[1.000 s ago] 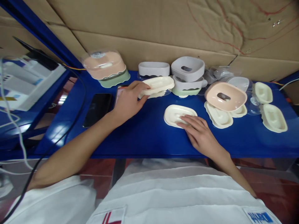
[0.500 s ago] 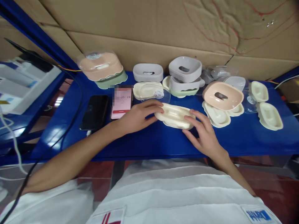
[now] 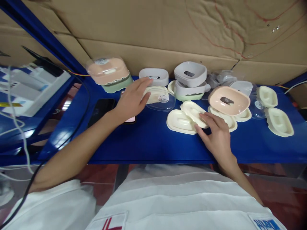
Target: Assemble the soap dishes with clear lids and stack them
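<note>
My right hand (image 3: 217,135) grips the near end of a cream plastic tray (image 3: 192,109) between thumb and fingers. That tray is tilted over a second cream tray (image 3: 180,123) lying on the blue table. My left hand (image 3: 133,100) is stretched out with thumb and fingers apart. Its fingertips overlap the front of a grey soap dish (image 3: 159,76); whether they touch it I cannot tell. Just right of the left thumb lie another cream tray (image 3: 153,94) and a clear lid (image 3: 165,103) with a round label.
Grey dishes (image 3: 190,72) are stacked at the back. A peach dish (image 3: 229,100) rests over cream trays. More cream trays (image 3: 279,123) lie at the right. Peach and green dishes (image 3: 117,84) stand back left. A dark phone (image 3: 102,110) and a cable (image 3: 79,123) are at the left.
My left hand has let go of the cream tray and moved up and left towards the grey dish. Two cream trays now show separately, the upper one in my right hand.
</note>
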Demonstrator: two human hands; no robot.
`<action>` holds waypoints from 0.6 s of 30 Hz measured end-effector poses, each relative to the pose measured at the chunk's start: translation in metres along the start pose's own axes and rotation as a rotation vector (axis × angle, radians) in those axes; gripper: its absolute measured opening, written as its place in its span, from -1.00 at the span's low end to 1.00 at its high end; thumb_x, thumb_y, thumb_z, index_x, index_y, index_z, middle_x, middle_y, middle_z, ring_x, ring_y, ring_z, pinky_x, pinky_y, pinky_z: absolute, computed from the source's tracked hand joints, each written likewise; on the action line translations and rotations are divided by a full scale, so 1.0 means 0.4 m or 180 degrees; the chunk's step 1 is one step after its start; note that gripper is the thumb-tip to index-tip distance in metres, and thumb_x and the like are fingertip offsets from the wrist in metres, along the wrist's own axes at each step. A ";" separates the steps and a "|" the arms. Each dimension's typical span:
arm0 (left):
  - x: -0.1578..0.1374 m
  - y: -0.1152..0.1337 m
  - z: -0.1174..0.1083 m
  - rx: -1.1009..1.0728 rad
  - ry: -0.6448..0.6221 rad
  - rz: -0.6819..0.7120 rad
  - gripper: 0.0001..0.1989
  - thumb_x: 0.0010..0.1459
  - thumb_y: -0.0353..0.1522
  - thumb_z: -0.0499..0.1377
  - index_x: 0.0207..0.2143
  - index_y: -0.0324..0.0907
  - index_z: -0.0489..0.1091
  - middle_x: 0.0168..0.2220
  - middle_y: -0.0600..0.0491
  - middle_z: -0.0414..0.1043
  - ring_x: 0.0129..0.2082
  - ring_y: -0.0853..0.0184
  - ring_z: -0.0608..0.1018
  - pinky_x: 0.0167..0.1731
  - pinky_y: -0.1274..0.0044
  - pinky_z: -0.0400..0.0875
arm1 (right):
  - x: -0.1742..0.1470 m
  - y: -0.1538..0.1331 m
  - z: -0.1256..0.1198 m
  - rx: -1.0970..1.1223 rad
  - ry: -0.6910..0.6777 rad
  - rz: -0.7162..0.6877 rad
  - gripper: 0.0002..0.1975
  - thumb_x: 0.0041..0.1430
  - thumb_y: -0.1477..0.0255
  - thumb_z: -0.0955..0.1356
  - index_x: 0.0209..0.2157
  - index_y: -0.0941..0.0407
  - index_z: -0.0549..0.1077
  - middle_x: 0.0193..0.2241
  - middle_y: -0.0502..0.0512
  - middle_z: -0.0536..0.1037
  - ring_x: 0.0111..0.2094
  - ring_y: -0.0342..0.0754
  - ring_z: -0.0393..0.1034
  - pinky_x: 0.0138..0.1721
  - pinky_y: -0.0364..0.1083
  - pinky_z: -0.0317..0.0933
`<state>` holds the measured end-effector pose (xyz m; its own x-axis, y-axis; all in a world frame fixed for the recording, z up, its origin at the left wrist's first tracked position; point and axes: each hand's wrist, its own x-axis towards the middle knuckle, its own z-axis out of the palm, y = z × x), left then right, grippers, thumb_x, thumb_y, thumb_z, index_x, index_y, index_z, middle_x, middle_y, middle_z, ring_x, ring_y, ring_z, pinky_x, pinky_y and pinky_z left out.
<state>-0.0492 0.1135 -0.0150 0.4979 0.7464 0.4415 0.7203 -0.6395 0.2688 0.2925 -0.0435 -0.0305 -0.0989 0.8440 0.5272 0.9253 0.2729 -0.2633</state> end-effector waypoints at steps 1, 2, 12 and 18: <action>0.019 -0.021 0.000 0.0033 0.0039 -0.0032 -0.47 0.49 -0.26 -0.01 0.44 -0.16 0.24 0.43 -0.20 0.33 0.43 0.00 0.38 0.43 0.09 0.24 | 0.000 -0.001 0.003 -0.0055 -0.0074 0.0009 -0.60 0.44 0.21 0.40 0.20 0.06 0.56 0.16 0.29 0.61 0.15 0.30 0.51 0.15 0.27 0.39; 0.041 -0.043 0.001 0.0096 0.0055 -0.0079 -0.47 0.46 -0.29 0.00 0.42 -0.16 0.26 0.40 -0.18 0.37 0.40 0.00 0.42 0.41 0.08 0.27 | -0.001 -0.001 0.005 -0.0113 -0.0100 0.0019 -0.58 0.45 0.20 0.39 0.22 0.06 0.54 0.17 0.30 0.60 0.15 0.32 0.50 0.14 0.28 0.38; 0.105 -0.064 -0.049 0.0458 -0.0086 -0.0178 -0.60 0.48 -0.07 0.11 0.08 -0.16 0.49 0.07 0.02 0.56 0.11 0.11 0.51 0.25 0.08 0.41 | -0.009 0.000 0.002 -0.0192 0.0075 -0.0093 -0.69 0.43 0.54 0.28 0.04 0.04 0.58 0.05 0.26 0.61 0.02 0.23 0.49 0.02 0.21 0.34; -0.054 0.130 -0.071 0.0130 0.0128 0.0307 -0.78 0.49 -0.23 0.13 0.05 -0.10 0.48 0.10 -0.08 0.57 0.16 0.06 0.58 0.20 0.16 0.48 | -0.004 -0.023 0.005 0.0350 -0.0867 -0.1068 -0.69 0.51 0.44 0.34 0.20 0.09 0.53 0.11 0.22 0.64 0.12 0.16 0.51 0.12 0.15 0.37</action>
<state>-0.0363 0.0591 0.0138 0.5467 0.6732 0.4979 0.6894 -0.6994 0.1886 0.2833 -0.0465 -0.0303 -0.4935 0.7871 0.3700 0.7825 0.5875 -0.2061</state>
